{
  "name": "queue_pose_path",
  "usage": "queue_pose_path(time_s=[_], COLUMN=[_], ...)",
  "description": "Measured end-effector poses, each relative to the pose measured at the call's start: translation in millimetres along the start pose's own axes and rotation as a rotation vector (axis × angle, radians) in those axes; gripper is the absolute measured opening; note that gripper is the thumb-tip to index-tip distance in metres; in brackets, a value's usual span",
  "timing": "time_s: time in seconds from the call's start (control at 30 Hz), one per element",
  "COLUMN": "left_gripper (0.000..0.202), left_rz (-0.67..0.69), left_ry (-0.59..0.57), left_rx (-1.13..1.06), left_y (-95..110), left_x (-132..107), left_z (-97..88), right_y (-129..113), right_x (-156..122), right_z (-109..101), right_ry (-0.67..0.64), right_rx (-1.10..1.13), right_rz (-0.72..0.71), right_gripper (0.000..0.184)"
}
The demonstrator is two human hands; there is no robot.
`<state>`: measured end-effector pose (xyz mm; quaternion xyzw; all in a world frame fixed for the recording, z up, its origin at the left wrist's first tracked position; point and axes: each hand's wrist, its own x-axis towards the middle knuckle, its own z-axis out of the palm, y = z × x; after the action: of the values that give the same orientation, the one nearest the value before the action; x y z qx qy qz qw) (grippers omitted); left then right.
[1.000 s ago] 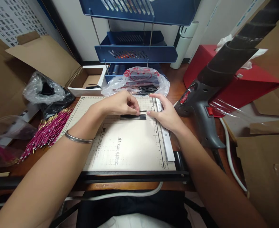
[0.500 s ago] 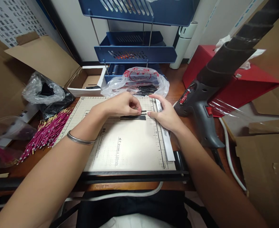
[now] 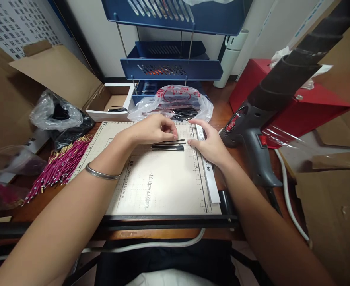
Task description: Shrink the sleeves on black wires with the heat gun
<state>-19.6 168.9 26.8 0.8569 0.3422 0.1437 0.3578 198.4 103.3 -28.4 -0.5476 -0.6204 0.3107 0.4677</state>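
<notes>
Several thin black tubes (image 3: 168, 148) lie side by side in a row on the cream paper cutter board (image 3: 166, 182), which is printed with a grid and sizes. Just beyond them, my left hand (image 3: 155, 129) is closed, thumb and index fingertip pressed together. Beneath those fingertips another black tube (image 3: 179, 140) shows; whether the pinch grips anything is hidden. To the right, my right hand (image 3: 207, 143) is open over the board's ruler edge, thumb and index finger spread. Its thumb tip is close to the tubes' right ends and does not visibly hold any.
A clear plastic bag (image 3: 139, 113) with more black tubes sits behind the board. At left are a pile of magenta wires (image 3: 55, 167) and an open carton (image 3: 103, 115). A grey heat gun (image 3: 258, 147) stands at right before a red box (image 3: 252, 69). Blue trays (image 3: 172, 69) rise behind.
More of the black tube under my left fingertips shows now. My right thumb is slightly farther right from the tubes. The whole view has shifted a little.
</notes>
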Motion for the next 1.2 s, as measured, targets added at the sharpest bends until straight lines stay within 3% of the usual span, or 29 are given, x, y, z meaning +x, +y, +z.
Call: queue_pose_path(time_s=[0.37, 0.53, 0.77, 0.93, 1.2], left_gripper=[0.015, 0.013, 0.015, 0.018, 0.018], left_rz=[0.045, 0.080, 0.146, 0.144, 0.087], left_ry=[0.017, 0.037, 0.139, 0.193, 0.200], left_rx=[0.112, 0.199, 0.363, 0.395, 0.310], left_y=[3, 1, -4, -9, -10], left_x=[1, 4, 13, 16, 16], left_z=[2.7, 3.5, 5.1, 8.6, 8.8], right_y=[7, 21, 14, 11, 16], right_x=[0, 22, 55, 49, 46], right_z=[3, 5, 5, 4, 3], right_ry=[0.056, 0.093, 0.011, -0.038, -0.082], right_rx=[0.059, 0.189, 0.300, 0.434, 0.535], right_rz=[0.029, 0.113, 0.235, 0.362, 0.421], right_gripper=[0.056, 0.059, 0.053, 0.059, 0.067])
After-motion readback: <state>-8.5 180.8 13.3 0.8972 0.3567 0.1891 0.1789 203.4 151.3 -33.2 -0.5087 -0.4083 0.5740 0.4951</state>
